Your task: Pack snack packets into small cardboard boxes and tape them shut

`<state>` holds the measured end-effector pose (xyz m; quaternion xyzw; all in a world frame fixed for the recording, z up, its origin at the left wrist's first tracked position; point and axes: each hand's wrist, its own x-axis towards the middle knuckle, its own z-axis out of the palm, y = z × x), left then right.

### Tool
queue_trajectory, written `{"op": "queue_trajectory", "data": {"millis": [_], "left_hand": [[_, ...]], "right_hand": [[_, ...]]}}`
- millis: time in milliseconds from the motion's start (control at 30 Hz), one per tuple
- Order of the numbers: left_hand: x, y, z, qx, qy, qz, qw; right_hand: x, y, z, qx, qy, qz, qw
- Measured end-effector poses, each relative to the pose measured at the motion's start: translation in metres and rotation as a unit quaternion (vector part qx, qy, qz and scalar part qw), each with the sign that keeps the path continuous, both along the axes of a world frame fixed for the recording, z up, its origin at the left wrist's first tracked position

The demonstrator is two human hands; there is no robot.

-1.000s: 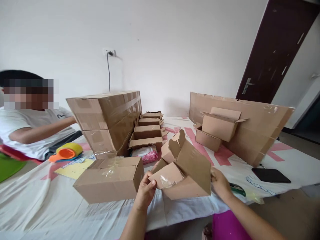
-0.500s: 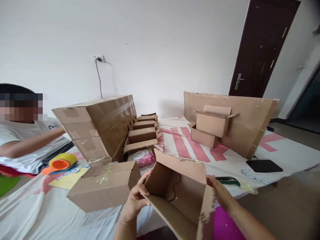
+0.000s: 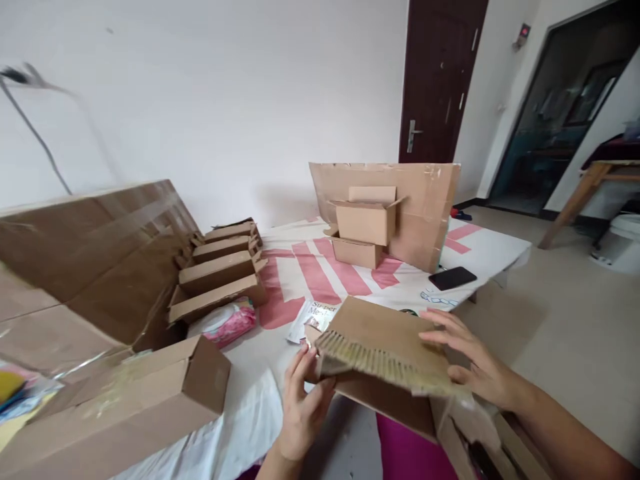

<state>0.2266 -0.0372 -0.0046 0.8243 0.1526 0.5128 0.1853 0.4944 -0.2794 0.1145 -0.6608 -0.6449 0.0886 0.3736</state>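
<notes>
Carton (image 3: 385, 333) | left fingers (image 3: 299, 365) gripping | near table (image 3: 255, 387) edge | open cloth (image 3: 325, 267) toward stacked boxes (image 3: 363, 223)

This looks like a room in a home. A plain white wall (image 3: 250, 100) rises behind the cloth-covered table (image 3: 483, 245), with a cord (image 3: 37, 137) plugged in at left. Beyond the far edge stands a dark door (image 3: 440, 73) with a lever handle (image 3: 412, 137); past the right-hand corner are a doorway (image 3: 547, 133) and a wooden table (image 3: 575, 202).

Cloth-covered table (image 3: 255, 393): boxes (image 3: 150, 407), pink packet (image 3: 233, 322), phone (image 3: 453, 278).
</notes>
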Motion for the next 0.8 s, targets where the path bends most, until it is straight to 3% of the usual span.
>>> {"op": "queue_trajectory", "data": {"millis": [33,133,300,400,533,667,733,800], "left_hand": [[0.005,-0.007,0.002,0.064,0.005,-0.006,0.998],[0.018,-0.034,0.007,0.127,0.011,-0.064,0.99],[0.044,-0.082,-0.006,0.161,0.021,-0.171,0.972],[0.053,-0.1,-0.016,0.167,0.029,-0.241,0.955],[0.059,-0.113,-0.026,0.169,0.023,-0.26,0.951],[0.065,-0.121,-0.035,0.165,0.045,-0.248,0.954],[0.068,-0.122,-0.037,0.157,0.075,-0.266,0.948],[0.069,-0.122,-0.037,0.139,0.104,-0.277,0.945]], "right_hand": [[-0.004,-0.009,0.003,-0.027,-0.018,0.016,0.999],[-0.015,-0.035,0.006,-0.117,-0.088,0.036,0.989],[-0.008,-0.053,0.002,-0.173,-0.105,-0.126,0.971],[0.011,-0.058,0.0,-0.221,-0.071,-0.155,0.96],[0.023,-0.075,-0.01,-0.29,0.001,-0.07,0.954],[0.006,-0.085,-0.038,-0.345,0.028,0.007,0.938],[0.002,-0.084,-0.057,-0.329,0.022,-0.034,0.943],[0.013,-0.083,-0.076,-0.319,0.063,-0.17,0.93]]}}
